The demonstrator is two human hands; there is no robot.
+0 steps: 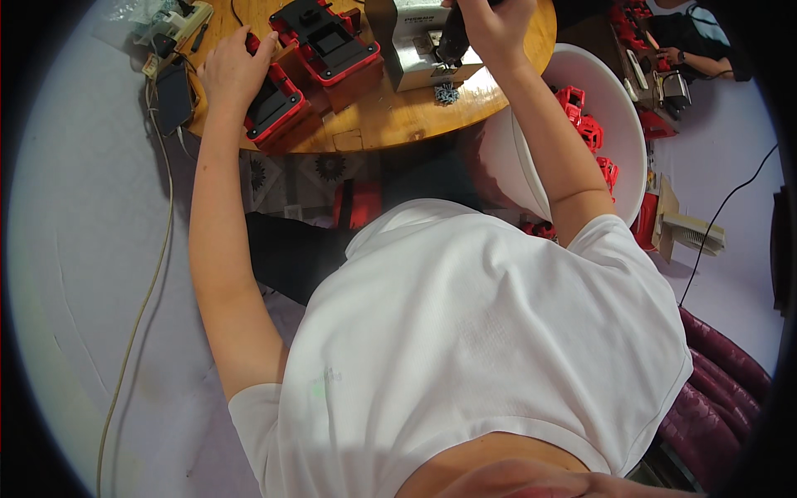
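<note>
At the table's left side, my left hand is closed at the far end of a red-and-black plastic case, with a bit of red showing between thumb and forefinger. A second, larger red-and-black case lies just right of it. My right hand grips a black electric screwdriver, tilted with its tip down at the opening of a grey box-shaped screw feeder. In front of that feeder sits a small pile of screws.
The round wooden table ends close to me. A large white tub with several red plastic parts stands at its right. A phone and a power strip with cables are at the left. Another person's arm shows far right.
</note>
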